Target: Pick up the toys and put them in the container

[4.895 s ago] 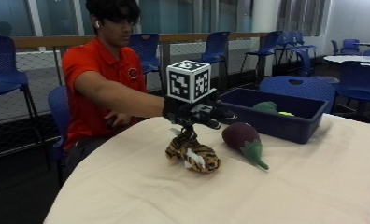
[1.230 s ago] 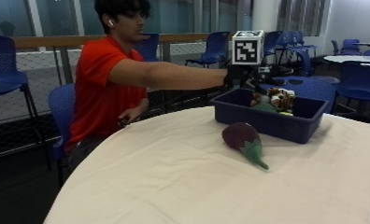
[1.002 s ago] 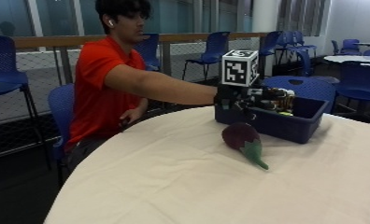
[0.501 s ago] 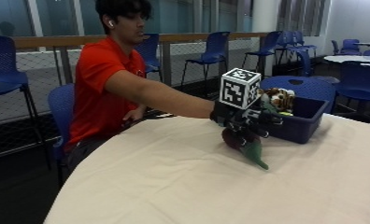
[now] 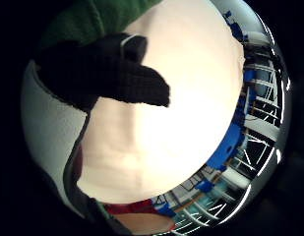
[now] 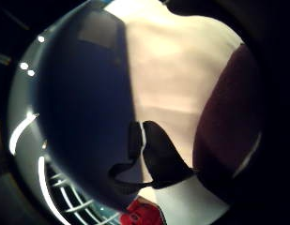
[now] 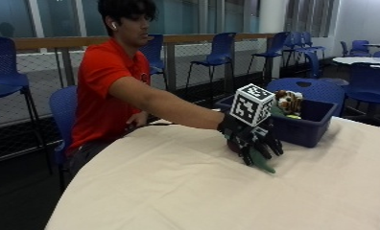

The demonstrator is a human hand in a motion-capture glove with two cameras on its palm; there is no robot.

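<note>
While you reach across the bench, your gloved right hand hangs over the eggplant toy with fingers spread and straight, gripping nothing. Just behind it, the blue container holds a tiger toy. Your thumb-side palm view shows the container's wall beside the maroon eggplant. Your little-finger view shows a gloved finger over the cloth, green stem beside it.
</note>
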